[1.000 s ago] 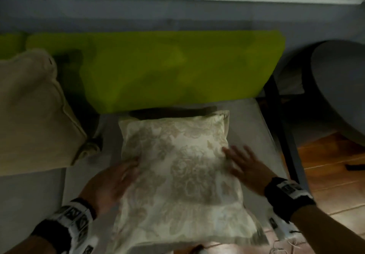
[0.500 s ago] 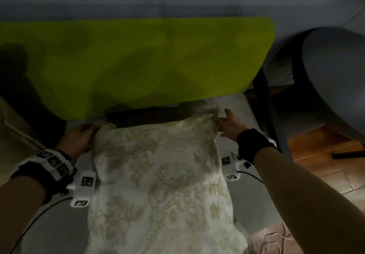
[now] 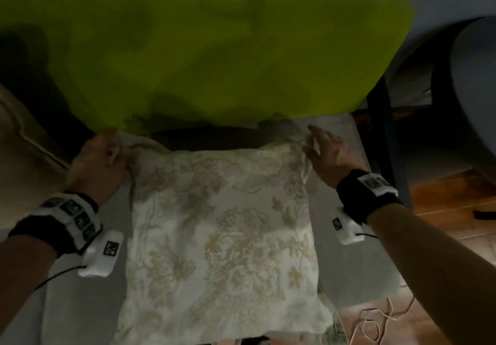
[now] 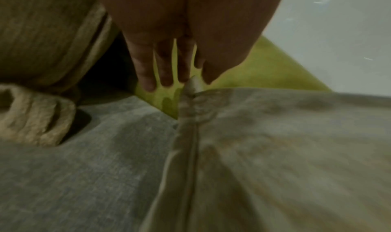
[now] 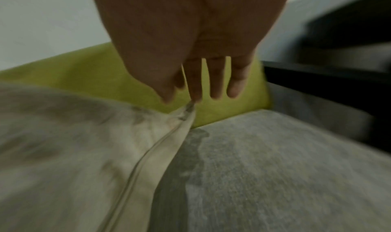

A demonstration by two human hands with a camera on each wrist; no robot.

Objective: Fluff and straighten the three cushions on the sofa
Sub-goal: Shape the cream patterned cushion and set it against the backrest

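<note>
A cream floral cushion [image 3: 222,237] lies flat on the grey sofa seat [image 3: 346,269], in front of the lime-green back cushion [image 3: 214,57]. My left hand [image 3: 107,154] pinches the cushion's far left corner [image 4: 191,85] between thumb and forefinger. My right hand [image 3: 319,148] pinches the far right corner [image 5: 188,107] the same way, other fingers straight. A plain beige cushion [image 3: 18,156] sits at the left edge, also seen in the left wrist view as the beige cushion [image 4: 42,40].
A black sofa frame post [image 3: 381,140] bounds the seat on the right. Beyond it stands a dark round chair [image 3: 472,87] on the wooden floor [image 3: 456,232]. A thin white cord [image 3: 375,323] lies near the seat's front right corner.
Both hands moved from the cushion's sides up to its far corners and took hold of them. The far edge now looks stretched between the hands.
</note>
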